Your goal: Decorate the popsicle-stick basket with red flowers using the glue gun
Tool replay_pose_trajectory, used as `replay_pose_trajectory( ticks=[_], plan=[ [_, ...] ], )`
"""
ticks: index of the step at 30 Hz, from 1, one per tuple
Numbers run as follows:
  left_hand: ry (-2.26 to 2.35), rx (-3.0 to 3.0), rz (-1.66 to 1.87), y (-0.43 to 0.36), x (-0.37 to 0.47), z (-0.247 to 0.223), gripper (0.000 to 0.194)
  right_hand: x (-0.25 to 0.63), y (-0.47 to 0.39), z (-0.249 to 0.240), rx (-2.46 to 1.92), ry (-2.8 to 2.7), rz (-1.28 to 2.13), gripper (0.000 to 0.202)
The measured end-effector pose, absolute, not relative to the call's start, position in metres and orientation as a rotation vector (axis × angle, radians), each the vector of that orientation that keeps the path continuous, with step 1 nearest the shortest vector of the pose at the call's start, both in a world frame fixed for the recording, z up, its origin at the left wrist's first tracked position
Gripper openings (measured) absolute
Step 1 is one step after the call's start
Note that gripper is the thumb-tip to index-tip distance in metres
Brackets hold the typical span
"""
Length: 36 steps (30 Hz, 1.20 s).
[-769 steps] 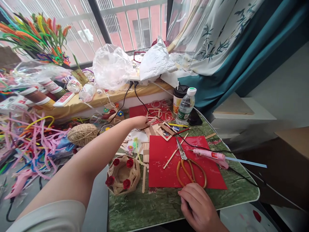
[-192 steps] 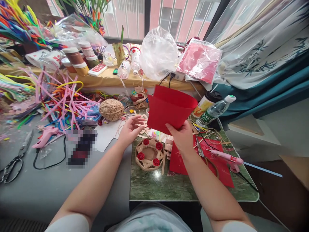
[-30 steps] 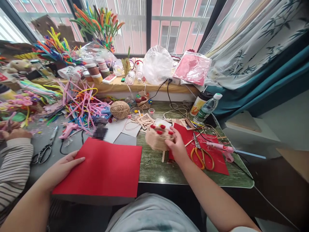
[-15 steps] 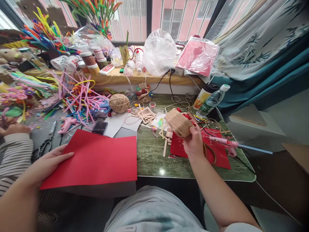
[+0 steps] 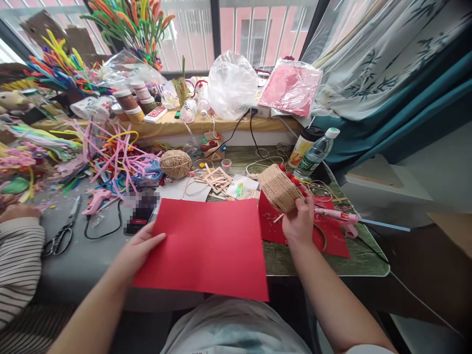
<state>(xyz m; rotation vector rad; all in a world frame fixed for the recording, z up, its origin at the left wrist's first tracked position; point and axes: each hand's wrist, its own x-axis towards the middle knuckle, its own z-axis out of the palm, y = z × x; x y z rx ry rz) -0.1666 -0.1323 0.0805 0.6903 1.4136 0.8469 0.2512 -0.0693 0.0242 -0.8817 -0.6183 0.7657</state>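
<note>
My left hand [image 5: 145, 246] grips the left edge of a red sheet of paper [image 5: 210, 246], thumb on top and fingers underneath. The sheet is held above the table's front edge and hides part of it. In my right hand [image 5: 299, 221] is a twine-wrapped basket [image 5: 279, 189], tilted, with red decorations along its rim. It hangs over a second red sheet [image 5: 269, 223] lying on the table. Beside my right wrist, a pink glue gun [image 5: 337, 215] and a roll of tape [image 5: 321, 237] rest on that sheet.
A ball of twine [image 5: 175, 163], wooden sticks [image 5: 219, 179] and a water bottle [image 5: 317, 153] stand or lie farther back. Scissors [image 5: 63, 231], another pink glue gun [image 5: 98, 200] and pipe cleaners [image 5: 110, 152] are at left. Another person's striped sleeve [image 5: 20, 265] is at far left.
My left hand has carried the red sheet to the right, in front of the wooden sticks. The basket has stayed in my right hand, shifted slightly and turned a little.
</note>
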Motion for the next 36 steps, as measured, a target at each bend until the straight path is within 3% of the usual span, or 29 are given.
replay_pose_trajectory(
  ticks=[6,12,15,18,22,24,27,29,33,36],
  plan=[
    [1.283,1.032,0.632,-0.134,-0.097,0.038,0.059,0.282,-0.085,0.039,-0.914,-0.662,0.629,0.051],
    [1.755,1.593,0.698,-0.120,-0.115,0.040,0.066,0.269,-0.109,0.031,-1.060,-0.776,0.680,0.067],
    [1.338,1.353,0.878,-0.106,-0.098,0.051,0.066,0.237,-0.117,0.033,-1.074,-1.114,0.736,0.090],
    [0.870,0.968,0.838,-0.089,-0.069,0.058,0.086,0.205,-0.118,0.042,-0.977,-1.571,0.756,0.103],
    [0.850,0.896,0.813,-0.062,-0.049,0.058,0.067,0.193,-0.105,0.054,-1.025,-2.015,0.650,0.116],
    [0.871,0.910,0.863,-0.043,-0.050,0.058,0.065,0.201,-0.094,0.055,-1.153,-2.082,0.567,0.112],
    [0.880,0.963,0.984,-0.009,-0.058,0.059,0.071,0.216,-0.073,0.045,-1.547,-2.093,0.343,0.074],
    [0.905,0.988,1.077,0.012,-0.062,0.057,0.074,0.221,-0.058,0.033,-1.770,-2.128,0.221,0.059],
    [0.878,0.930,1.289,0.034,-0.063,0.043,0.073,0.216,-0.033,0.015,-1.936,-2.269,0.208,0.065],
    [0.802,0.888,1.258,0.031,-0.063,0.031,0.074,0.214,-0.026,0.017,-1.933,-2.356,0.210,0.067]
  ],
)
